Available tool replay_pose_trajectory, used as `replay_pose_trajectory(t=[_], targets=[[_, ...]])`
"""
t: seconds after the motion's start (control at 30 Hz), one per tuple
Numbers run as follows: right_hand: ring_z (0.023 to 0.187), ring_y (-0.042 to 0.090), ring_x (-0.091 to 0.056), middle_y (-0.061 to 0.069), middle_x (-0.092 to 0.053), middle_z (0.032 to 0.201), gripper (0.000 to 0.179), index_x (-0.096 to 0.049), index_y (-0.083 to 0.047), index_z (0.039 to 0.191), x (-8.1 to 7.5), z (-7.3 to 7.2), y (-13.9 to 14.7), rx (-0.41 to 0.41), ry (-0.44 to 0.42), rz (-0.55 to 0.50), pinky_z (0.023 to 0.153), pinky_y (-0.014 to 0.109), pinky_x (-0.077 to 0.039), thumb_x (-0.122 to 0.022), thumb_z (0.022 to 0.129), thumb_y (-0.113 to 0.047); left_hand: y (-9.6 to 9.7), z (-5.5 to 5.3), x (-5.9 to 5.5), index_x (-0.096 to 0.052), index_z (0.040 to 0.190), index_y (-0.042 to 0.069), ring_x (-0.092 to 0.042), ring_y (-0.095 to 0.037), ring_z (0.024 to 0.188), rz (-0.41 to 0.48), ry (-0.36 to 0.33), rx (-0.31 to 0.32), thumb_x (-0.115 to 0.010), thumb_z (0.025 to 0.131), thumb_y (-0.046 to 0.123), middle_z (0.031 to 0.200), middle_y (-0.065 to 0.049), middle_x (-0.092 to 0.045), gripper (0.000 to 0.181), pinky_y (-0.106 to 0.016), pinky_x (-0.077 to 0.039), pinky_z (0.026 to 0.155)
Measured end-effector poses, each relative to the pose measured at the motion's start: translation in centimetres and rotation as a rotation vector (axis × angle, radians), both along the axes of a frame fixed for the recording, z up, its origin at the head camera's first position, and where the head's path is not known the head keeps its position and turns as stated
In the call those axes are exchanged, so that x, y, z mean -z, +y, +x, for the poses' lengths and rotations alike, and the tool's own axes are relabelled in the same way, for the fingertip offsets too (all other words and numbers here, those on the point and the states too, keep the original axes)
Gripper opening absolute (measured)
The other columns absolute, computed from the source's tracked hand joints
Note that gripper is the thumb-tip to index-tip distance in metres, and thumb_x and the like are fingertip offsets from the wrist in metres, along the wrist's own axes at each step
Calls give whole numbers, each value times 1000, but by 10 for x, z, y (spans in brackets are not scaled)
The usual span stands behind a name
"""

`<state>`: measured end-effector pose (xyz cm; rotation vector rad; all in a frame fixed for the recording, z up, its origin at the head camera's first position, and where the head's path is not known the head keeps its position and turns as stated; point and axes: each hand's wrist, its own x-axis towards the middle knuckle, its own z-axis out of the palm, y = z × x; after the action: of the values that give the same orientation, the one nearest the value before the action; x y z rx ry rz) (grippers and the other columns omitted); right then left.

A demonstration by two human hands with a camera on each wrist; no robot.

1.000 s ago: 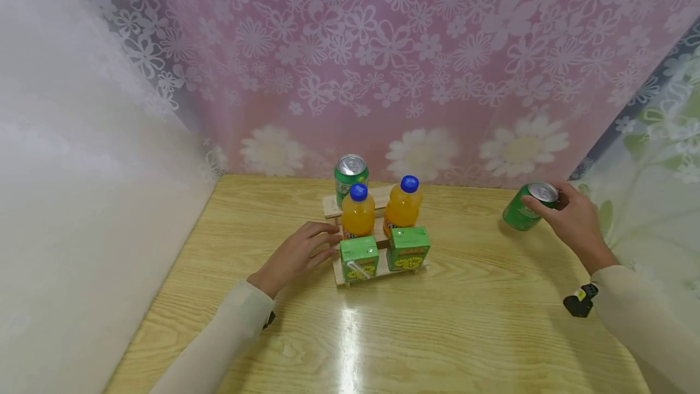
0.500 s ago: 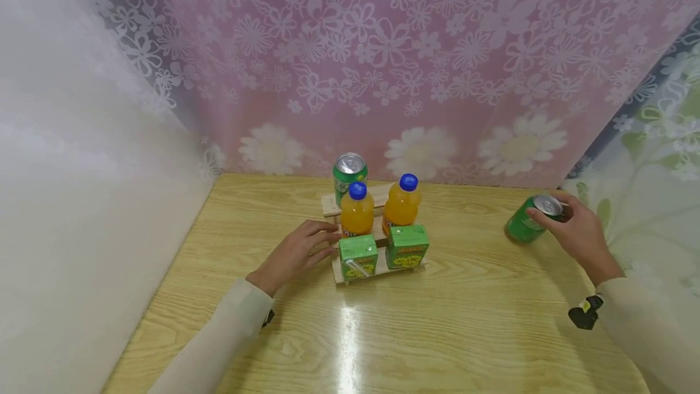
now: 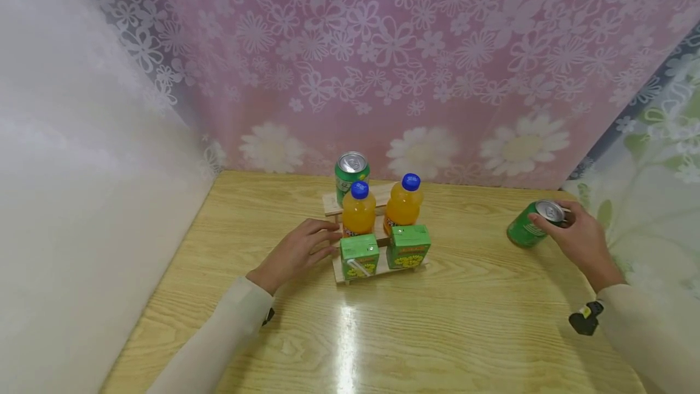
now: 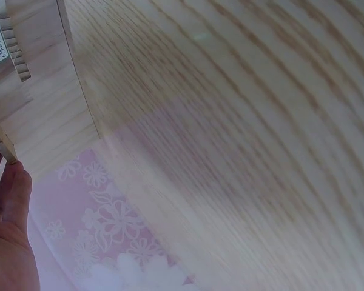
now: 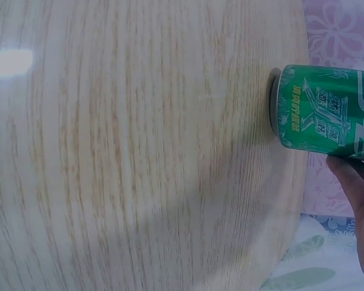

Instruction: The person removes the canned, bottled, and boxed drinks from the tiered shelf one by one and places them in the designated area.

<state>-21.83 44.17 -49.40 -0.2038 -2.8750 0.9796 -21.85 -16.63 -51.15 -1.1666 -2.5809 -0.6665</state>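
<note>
At the table's right side my right hand [image 3: 582, 239] grips a green soda can [image 3: 527, 233] near its silver top. In the right wrist view the can [image 5: 324, 112] has its base at the wooden tabletop, fingers along its side. My left hand [image 3: 295, 254] is at the left end of a small stepped wooden rack [image 3: 333, 205]; in the left wrist view its fingertips [image 4: 18, 173] touch the end of a wooden slat. Another green can [image 3: 344, 184] stands on the back step, two orange drink bottles [image 3: 358, 214] [image 3: 403, 205] on the middle one, two green juice boxes [image 3: 359, 257] [image 3: 408, 247] in front.
The light wood table [image 3: 465, 321] ends at a pink floral curtain [image 3: 328, 78] behind. A white wall or cloth [image 3: 98, 169] borders the left, and a leafy-patterned cloth [image 3: 651, 199] the right.
My right hand and its can have shifted slightly right and toward me, mostly in the first half second. The left hand and the drinks on the rack stay where they were.
</note>
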Motion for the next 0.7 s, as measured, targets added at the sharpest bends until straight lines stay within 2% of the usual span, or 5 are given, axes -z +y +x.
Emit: replay_pose_trajectory(t=[0.1,0.27,0.43,0.53,0.7], targets=[[111,36,-64,43,-54,148,95,-34,5,166,2,0,0,-2,-1,2,61,10,-47,-70,104,-57,0,0,1,-77,135,13,-63,-24,135,7,-9,1,-79,102,18,144,-6,-69,33,-39,-59,114],[127,57,-60,44,-50,153,97,-32,5,167,5,0,-2,-7,-3,-21,62,6,-45,-70,104,-57,0,0,3,-77,134,13,-64,-24,134,21,9,10,-81,101,18,143,-7,-70,33,-40,-59,113],[132,61,-55,43,-49,155,96,-31,4,168,7,1,-4,8,8,-15,65,12,-44,-70,104,-57,-1,-1,3,-77,134,13,-63,-25,135,27,14,9,-81,100,17,144,-7,-69,34,-41,-59,114],[132,59,-55,41,-50,155,94,-32,3,168,8,1,-7,11,25,-5,72,22,-49,-69,104,-56,-1,-1,3,-77,135,12,-63,-25,135,31,-5,1,-81,100,17,144,-7,-69,35,-42,-58,114],[134,63,-53,40,-47,157,92,-30,2,168,12,1,-9,12,35,-23,85,57,-59,-67,106,-55,0,0,3,-76,136,12,-63,-25,136,33,-26,-4,-80,101,17,145,-7,-69,35,-43,-58,115]])
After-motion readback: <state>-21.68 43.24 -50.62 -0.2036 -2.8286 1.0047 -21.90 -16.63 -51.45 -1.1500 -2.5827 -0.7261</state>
